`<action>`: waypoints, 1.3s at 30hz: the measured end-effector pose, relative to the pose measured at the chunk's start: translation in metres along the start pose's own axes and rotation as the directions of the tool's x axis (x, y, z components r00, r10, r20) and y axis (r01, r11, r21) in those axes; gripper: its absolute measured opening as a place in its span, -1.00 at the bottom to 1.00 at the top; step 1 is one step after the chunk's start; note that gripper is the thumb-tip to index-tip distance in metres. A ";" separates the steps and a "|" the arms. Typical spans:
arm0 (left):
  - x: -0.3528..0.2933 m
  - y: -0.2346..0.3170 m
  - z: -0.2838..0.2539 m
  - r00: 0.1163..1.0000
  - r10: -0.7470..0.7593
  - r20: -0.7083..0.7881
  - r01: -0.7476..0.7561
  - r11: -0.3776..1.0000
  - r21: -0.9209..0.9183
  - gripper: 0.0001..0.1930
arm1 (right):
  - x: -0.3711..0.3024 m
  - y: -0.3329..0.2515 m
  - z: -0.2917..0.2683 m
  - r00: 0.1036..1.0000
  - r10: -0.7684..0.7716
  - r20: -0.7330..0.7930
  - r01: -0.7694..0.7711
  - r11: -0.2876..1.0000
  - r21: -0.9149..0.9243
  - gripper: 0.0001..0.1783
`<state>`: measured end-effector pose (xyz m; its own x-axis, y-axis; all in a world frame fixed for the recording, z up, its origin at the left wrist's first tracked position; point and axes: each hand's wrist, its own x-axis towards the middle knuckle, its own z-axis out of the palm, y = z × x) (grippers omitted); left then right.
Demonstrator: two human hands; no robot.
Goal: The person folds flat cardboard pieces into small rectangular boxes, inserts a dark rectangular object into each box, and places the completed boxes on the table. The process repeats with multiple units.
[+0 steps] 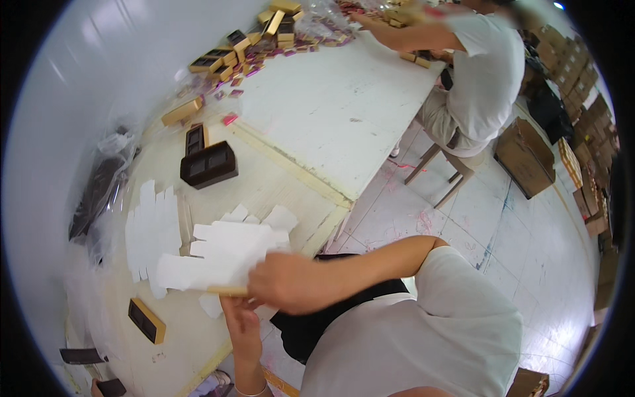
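Note:
White die-cut cardboard blanks [235, 245] lie overlapping on the table in front of me, with a gold strip [227, 290] along the near edge of the closest one. My right hand [284, 281] is slightly blurred, its fingers curled over that edge. Below it, my left hand [243, 325] comes up from the lower edge with its fingers closed at the same blank; its fingertips are partly hidden. More white blanks [153, 225] are spread at the left. A gold box with a dark insert [146, 321] rests nearby, and a dark brown tray [209, 164] sits farther back.
Another person [486, 79] sits on a stool [450, 165] at the adjoining table [317, 92], where gold boxes [215, 59] and small wrapped pieces [307, 45] are heaped. Clear plastic [112, 178] lines the left wall. An open carton [524, 157] stands on the tiled floor.

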<state>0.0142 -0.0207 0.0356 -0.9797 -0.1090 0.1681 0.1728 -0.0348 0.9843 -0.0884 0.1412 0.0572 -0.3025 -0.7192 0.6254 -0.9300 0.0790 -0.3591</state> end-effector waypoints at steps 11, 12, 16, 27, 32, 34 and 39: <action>0.050 0.036 -0.044 0.817 -0.560 0.138 0.557 0.828 0.067 -0.57 | -0.053 0.022 -0.047 0.882 -0.431 0.191 0.464 0.865 -0.192 -0.50; 0.055 0.031 -0.046 0.799 -0.556 0.229 0.531 0.831 0.165 -0.57 | -0.057 0.019 -0.041 0.869 -0.444 0.219 0.488 0.843 -0.228 -0.56; 0.072 0.034 -0.034 0.826 -0.446 0.344 0.211 0.812 0.545 -0.62 | -0.045 0.015 -0.028 0.940 -0.231 0.250 0.236 0.972 0.009 -0.83; 0.074 0.013 -0.017 0.951 -0.273 0.142 0.088 0.684 0.725 -0.75 | -0.041 0.031 0.034 0.935 -0.313 0.168 0.311 0.950 0.043 -0.72; 0.070 0.013 -0.015 0.940 -0.283 0.193 0.108 0.779 0.617 -0.81 | -0.055 0.024 0.033 0.889 -0.409 0.205 0.437 0.893 -0.112 -0.70; 0.069 0.014 -0.013 0.949 -0.172 0.266 -0.065 0.717 0.694 -0.81 | -0.036 0.015 0.019 0.934 -0.243 0.261 0.253 0.967 -0.007 -0.78; 0.081 0.003 -0.024 0.935 -0.120 0.335 -0.195 0.615 0.764 -0.76 | 0.007 0.029 0.033 0.852 0.026 0.522 -0.056 0.998 0.042 -0.90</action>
<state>-0.0618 -0.0532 0.0510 -0.9704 0.2346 0.0569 0.2195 0.7592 0.6127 -0.1109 0.1161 0.0282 -0.1730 -0.9716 0.1617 -0.9018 0.0902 -0.4226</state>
